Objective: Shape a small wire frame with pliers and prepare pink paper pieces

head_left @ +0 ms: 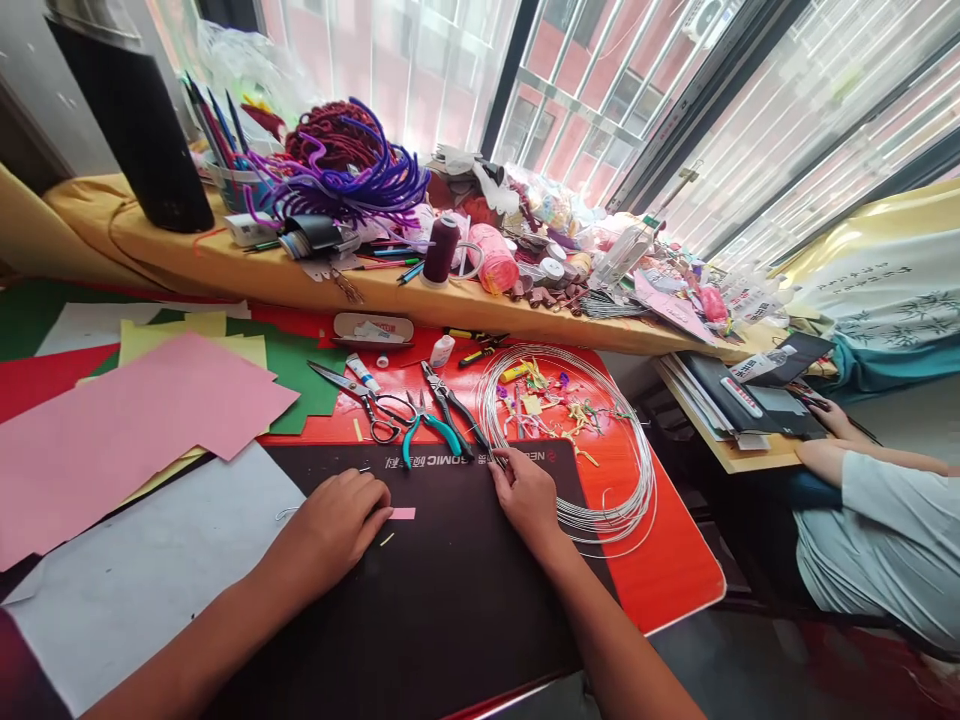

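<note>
My left hand (337,522) rests on the black mat (450,600), its fingers bent together by the left end of a small pink paper strip (403,514). Whether the fingertips pinch the strip is hard to tell. Close below lies a tiny yellow sliver (387,539). My right hand (527,500) is at the mat's upper right, fingers drawn together beside the black-handled pliers (457,408) and the coil of silvery wire (641,470); what it holds is too small to make out. Teal-handled pliers (433,425) and scissors (360,393) lie above the mat.
Pink paper sheets (142,430) and a white sheet (172,570) cover the left side. Colourful scraps (574,410) lie inside the wire coil. A crowded ledge (300,290) runs behind, with a thread spool (441,250). Another person (885,530) sits at the right.
</note>
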Demonstrator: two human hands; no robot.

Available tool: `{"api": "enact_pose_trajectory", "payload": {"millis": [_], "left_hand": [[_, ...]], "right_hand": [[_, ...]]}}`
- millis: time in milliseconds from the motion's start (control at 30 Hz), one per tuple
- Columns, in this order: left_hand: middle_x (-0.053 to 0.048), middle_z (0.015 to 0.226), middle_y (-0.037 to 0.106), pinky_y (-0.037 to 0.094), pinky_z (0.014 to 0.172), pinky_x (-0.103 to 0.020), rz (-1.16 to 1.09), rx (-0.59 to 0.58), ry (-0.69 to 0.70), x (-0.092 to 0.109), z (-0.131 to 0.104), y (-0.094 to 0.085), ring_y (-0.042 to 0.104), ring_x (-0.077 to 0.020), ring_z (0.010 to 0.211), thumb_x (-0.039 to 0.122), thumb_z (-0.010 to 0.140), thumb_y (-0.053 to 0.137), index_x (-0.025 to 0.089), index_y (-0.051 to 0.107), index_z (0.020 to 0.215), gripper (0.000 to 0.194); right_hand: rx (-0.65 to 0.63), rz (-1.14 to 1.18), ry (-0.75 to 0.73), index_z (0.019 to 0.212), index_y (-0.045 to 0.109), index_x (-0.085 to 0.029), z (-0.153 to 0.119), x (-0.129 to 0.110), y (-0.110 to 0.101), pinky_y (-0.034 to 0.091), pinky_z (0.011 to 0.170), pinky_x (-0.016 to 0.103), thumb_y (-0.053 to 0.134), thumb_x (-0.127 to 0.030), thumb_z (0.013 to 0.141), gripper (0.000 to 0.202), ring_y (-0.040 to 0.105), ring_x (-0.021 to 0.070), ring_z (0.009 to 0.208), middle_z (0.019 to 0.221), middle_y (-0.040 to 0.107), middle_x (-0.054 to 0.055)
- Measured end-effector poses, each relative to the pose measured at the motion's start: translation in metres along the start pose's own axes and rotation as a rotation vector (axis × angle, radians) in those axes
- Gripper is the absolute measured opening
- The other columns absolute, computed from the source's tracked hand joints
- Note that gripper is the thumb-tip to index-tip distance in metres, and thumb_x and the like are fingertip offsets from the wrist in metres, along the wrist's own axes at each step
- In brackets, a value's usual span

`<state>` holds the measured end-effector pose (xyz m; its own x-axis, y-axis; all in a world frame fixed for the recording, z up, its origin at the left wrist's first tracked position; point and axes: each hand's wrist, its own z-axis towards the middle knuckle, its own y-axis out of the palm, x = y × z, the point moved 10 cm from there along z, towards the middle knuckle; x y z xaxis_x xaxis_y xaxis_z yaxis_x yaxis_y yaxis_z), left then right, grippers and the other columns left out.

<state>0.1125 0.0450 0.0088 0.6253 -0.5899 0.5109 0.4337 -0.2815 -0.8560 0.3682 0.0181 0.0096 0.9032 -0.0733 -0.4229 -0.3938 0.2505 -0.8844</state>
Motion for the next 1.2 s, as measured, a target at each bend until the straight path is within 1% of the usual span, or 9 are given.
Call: {"api": "enact_pose_trajectory", "payload": {"millis": [167, 267, 467, 533, 667, 733, 867, 1000, 1200], "left_hand": [[-0.005, 0.086, 0.064, 0.042, 0.077, -0.038, 0.003, 0.027, 0.004, 0.001, -0.002, -0.001, 0.057, -0.0236, 0.082, 0.024, 0.101, 0.043, 0.021, 0.062, 0.086, 0.025], [-0.005, 0.085, 0.064, 0.042, 0.077, -0.037, -0.007, 0.053, 0.016, 0.001, -0.003, -0.002, 0.057, -0.0231, 0.081, 0.023, 0.101, 0.043, 0.021, 0.062, 0.086, 0.024], [-0.006, 0.085, 0.063, 0.041, 0.075, -0.037, 0.002, 0.02, 0.009, 0.001, -0.003, -0.001, 0.056, -0.0232, 0.081, 0.02, 0.101, 0.042, 0.02, 0.061, 0.085, 0.025], [-0.006, 0.085, 0.063, 0.042, 0.074, -0.037, 0.0, 0.017, 0.01, 0.001, -0.003, 0.0, 0.056, -0.0231, 0.081, 0.019, 0.101, 0.042, 0.02, 0.061, 0.085, 0.025], [-0.005, 0.084, 0.062, 0.042, 0.075, -0.037, -0.013, 0.057, 0.026, 0.0, -0.003, 0.001, 0.055, -0.0226, 0.079, 0.02, 0.101, 0.041, 0.021, 0.06, 0.085, 0.025], [-0.005, 0.083, 0.062, 0.042, 0.074, -0.037, -0.017, 0.067, 0.029, -0.001, -0.003, 0.001, 0.055, -0.0227, 0.078, 0.02, 0.101, 0.04, 0.021, 0.059, 0.084, 0.025], [-0.006, 0.083, 0.062, 0.042, 0.073, -0.037, -0.026, 0.067, 0.037, -0.001, -0.003, 0.002, 0.055, -0.023, 0.077, 0.018, 0.101, 0.04, 0.021, 0.059, 0.084, 0.025], [-0.006, 0.082, 0.062, 0.042, 0.073, -0.038, -0.01, 0.066, 0.041, 0.0, -0.003, 0.002, 0.055, -0.0234, 0.077, 0.019, 0.101, 0.041, 0.021, 0.059, 0.084, 0.024], [-0.006, 0.084, 0.062, 0.04, 0.072, -0.038, 0.001, 0.011, 0.02, 0.0, -0.002, 0.009, 0.054, -0.024, 0.078, 0.016, 0.101, 0.041, 0.021, 0.059, 0.086, 0.024]], "right_hand": [[-0.003, 0.073, 0.053, 0.105, 0.076, -0.02, 0.005, 0.002, -0.002, 0.044, 0.064, 0.03, 0.054, -0.037, 0.097, 0.029, 0.065, 0.0216, 0.065, 0.075, 0.072, 0.005], [-0.002, 0.158, 0.055, 0.099, 0.076, -0.021, 0.018, -0.006, -0.006, 0.045, 0.064, 0.03, 0.053, -0.039, 0.098, 0.029, 0.067, 0.0212, 0.066, 0.078, 0.075, 0.005], [0.034, 0.041, -0.082, 0.106, 0.076, -0.023, 0.078, -0.043, -0.017, 0.048, 0.076, 0.029, 0.055, -0.035, 0.101, 0.025, 0.072, 0.0221, 0.082, 0.096, 0.08, 0.005], [0.008, -0.06, -0.098, 0.108, 0.075, -0.024, 0.105, -0.05, -0.011, 0.048, 0.079, 0.03, 0.054, -0.032, 0.101, 0.024, 0.073, 0.0235, 0.089, 0.1, 0.08, 0.006], [-0.101, -0.278, -0.151, 0.119, 0.072, -0.024, 0.156, -0.059, 0.014, 0.048, 0.084, 0.029, 0.05, -0.03, 0.104, 0.027, 0.072, 0.0232, 0.103, 0.113, 0.078, 0.006], [-0.168, -0.444, -0.186, 0.124, 0.069, -0.024, 0.177, -0.061, 0.029, 0.048, 0.085, 0.03, 0.044, -0.032, 0.107, 0.031, 0.071, 0.0229, 0.106, 0.118, 0.077, 0.007], [-0.224, -0.522, -0.205, 0.121, 0.07, -0.023, 0.214, -0.063, 0.045, 0.048, 0.083, 0.03, 0.045, -0.026, 0.105, 0.029, 0.071, 0.0247, 0.103, 0.116, 0.076, 0.011], [-0.304, -0.581, -0.227, 0.112, 0.073, -0.02, 0.236, -0.06, 0.06, 0.048, 0.082, 0.032, 0.056, -0.023, 0.099, 0.022, 0.071, 0.0282, 0.1, 0.107, 0.078, 0.014], [-0.369, -0.623, -0.255, 0.105, 0.075, -0.018, 0.244, -0.059, 0.07, 0.048, 0.084, 0.033, 0.056, -0.018, 0.098, 0.021, 0.072, 0.0296, 0.102, 0.107, 0.078, 0.016]]}}
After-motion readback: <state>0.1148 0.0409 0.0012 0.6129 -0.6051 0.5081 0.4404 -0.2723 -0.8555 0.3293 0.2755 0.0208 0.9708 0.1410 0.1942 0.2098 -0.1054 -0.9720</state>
